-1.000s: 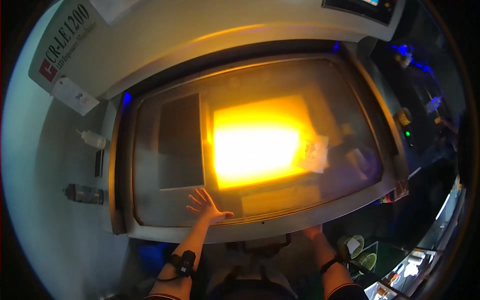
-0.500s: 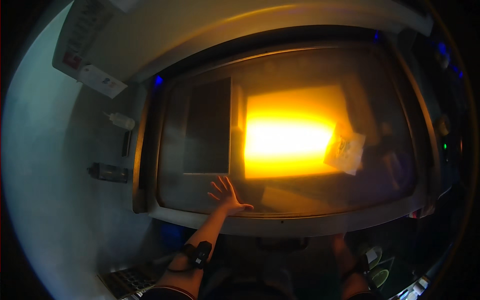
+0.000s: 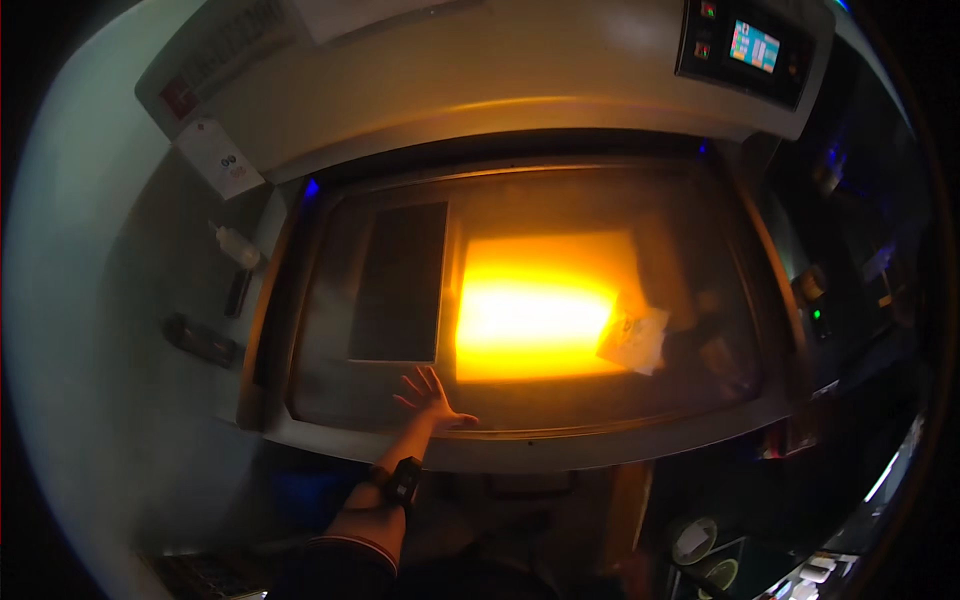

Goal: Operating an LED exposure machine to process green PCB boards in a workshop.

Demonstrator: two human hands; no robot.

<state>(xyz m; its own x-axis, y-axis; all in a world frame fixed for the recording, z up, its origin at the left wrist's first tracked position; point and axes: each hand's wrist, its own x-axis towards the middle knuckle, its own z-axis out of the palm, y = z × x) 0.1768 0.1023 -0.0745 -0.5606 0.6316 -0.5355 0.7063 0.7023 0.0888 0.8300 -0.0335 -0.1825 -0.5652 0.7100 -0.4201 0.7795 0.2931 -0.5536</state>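
My left hand (image 3: 430,404) lies with fingers spread on the near part of a wide framed machine bed (image 3: 590,415), holding nothing. Just beyond its fingertips is a dark rectangular panel (image 3: 398,285). To the right of the panel, a yellow-white rectangle of light (image 3: 535,320) glows through the bed. A pale translucent sheet (image 3: 640,342) overlaps the light's right edge. A dark band with a small black device is strapped round my left forearm. My right hand does not show.
Above the bed hangs a beige machine hood (image 3: 480,70) with a lit control screen (image 3: 754,46). A paper tag (image 3: 220,160) dangles at its left end. A white squeeze bottle (image 3: 237,246) and a dark cylinder (image 3: 200,340) stand left. Round containers (image 3: 695,540) sit lower right.
The view has tilted up, bringing the control screen in, so the bed sits lower in the picture. My right forearm has left its place below the bed. My left hand remains spread on the bed.
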